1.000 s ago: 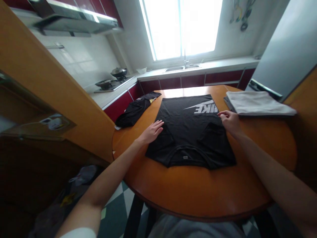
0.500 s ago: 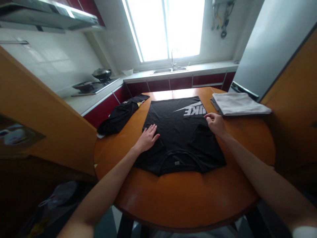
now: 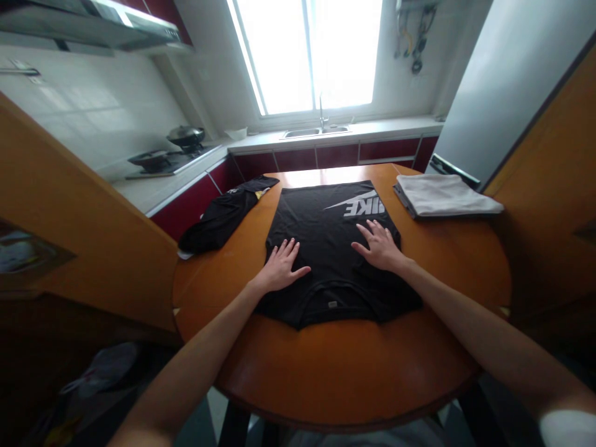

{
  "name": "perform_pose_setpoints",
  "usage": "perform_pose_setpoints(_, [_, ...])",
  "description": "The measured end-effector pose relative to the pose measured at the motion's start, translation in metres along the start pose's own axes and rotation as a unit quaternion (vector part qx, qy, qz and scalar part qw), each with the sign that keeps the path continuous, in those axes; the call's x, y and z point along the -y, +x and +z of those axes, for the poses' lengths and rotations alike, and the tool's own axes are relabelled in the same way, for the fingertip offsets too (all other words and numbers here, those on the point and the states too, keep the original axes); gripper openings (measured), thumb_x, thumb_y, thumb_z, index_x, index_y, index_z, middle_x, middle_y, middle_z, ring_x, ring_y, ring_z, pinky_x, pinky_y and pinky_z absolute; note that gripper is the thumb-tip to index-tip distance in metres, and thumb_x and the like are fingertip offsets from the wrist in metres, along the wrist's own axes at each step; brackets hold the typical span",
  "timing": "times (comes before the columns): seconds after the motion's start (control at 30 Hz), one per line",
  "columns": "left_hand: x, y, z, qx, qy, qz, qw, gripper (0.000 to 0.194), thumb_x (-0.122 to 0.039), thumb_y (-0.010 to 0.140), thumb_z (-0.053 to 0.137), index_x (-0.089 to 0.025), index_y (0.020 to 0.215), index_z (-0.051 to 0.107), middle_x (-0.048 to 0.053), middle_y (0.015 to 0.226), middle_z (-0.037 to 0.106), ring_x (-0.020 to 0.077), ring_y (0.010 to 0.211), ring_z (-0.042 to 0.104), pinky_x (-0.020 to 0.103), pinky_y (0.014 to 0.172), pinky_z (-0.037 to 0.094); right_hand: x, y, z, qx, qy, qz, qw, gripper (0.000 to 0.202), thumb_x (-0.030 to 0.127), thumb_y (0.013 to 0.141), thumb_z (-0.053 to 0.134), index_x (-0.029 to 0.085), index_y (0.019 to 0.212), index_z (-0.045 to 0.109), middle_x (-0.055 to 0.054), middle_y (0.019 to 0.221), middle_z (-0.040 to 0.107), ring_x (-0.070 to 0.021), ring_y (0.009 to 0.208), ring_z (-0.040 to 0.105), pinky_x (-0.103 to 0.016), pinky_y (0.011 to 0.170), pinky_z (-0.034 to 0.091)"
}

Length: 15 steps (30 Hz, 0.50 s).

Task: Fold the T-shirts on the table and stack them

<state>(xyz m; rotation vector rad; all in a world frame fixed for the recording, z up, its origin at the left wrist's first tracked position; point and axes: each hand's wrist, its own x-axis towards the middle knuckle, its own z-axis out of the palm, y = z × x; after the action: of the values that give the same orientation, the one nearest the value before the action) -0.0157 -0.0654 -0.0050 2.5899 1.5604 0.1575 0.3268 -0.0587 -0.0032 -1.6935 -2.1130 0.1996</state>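
A black T-shirt (image 3: 321, 233) lies spread on the round wooden table, its neckline toward me and its sleeves folded inward. A white printed logo shows upside down near its far right corner. My left hand (image 3: 282, 267) rests on the shirt's left side with fingers spread. On the right side, below the logo, my right hand (image 3: 379, 246) is over the cloth, fingers apart, holding nothing. The folded right sleeve is partly hidden beneath that hand and forearm.
The wooden table (image 3: 354, 372) has a stack of folded cloths (image 3: 447, 194), light grey on top, at its right. A crumpled black garment (image 3: 223, 217) lies at the left edge. Beyond are a counter with a sink (image 3: 316, 131) and a stove with pans (image 3: 186, 136).
My right hand has moved left from the shirt's right edge onto the cloth, and its fingers have spread. My left hand stays on the left side, thumb stretched out further.
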Motion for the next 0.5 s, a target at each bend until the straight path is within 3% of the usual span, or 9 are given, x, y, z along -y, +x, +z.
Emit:
perform_pose_setpoints(0.07, [-0.0006, -0.0001, 0.0002, -0.004, 0.001, 0.0, 1.0, 0.096, -0.079, 0.09, 0.035, -0.015, 0.16, 0.025, 0.016, 0.167, 0.015, 0.037, 0.155, 0.008, 0.055, 0.123, 0.013, 0.0034, -0.0046, 0.0044, 0.061, -0.028, 0.004, 0.998, 0.085, 0.074, 0.091, 0.039, 0.024, 0.159, 0.031, -0.012, 0.168, 0.019, -0.037, 0.155, 0.006, -0.064, 0.12, 0.009])
perform_pose_setpoints(0.17, [-0.0016, -0.0005, 0.0001, -0.003, 0.003, -0.008, 1.0, 0.097, -0.08, 0.09, 0.035, -0.013, 0.16, 0.027, 0.016, 0.167, 0.016, 0.0392, 0.154, 0.007, 0.056, 0.123, 0.012, 0.0075, -0.0087, 0.0079, 0.122, -0.048, 0.007, 0.991, 0.093, 0.081, 0.088, 0.034, 0.026, 0.162, 0.022, -0.013, 0.17, 0.009, -0.0371, 0.155, -0.002, -0.065, 0.119, 0.004])
perform_pose_setpoints(0.5, [-0.0035, -0.0007, -0.0023, 0.003, 0.002, -0.009, 1.0, 0.096, -0.08, 0.09, 0.036, -0.015, 0.16, 0.027, 0.016, 0.168, 0.016, 0.0412, 0.154, 0.008, 0.059, 0.122, 0.013, 0.0097, -0.0084, 0.0051, 0.14, -0.056, 0.008, 0.989, 0.092, 0.082, 0.089, 0.031, 0.026, 0.162, 0.021, -0.013, 0.17, 0.006, -0.0376, 0.154, -0.005, -0.065, 0.119, 0.002])
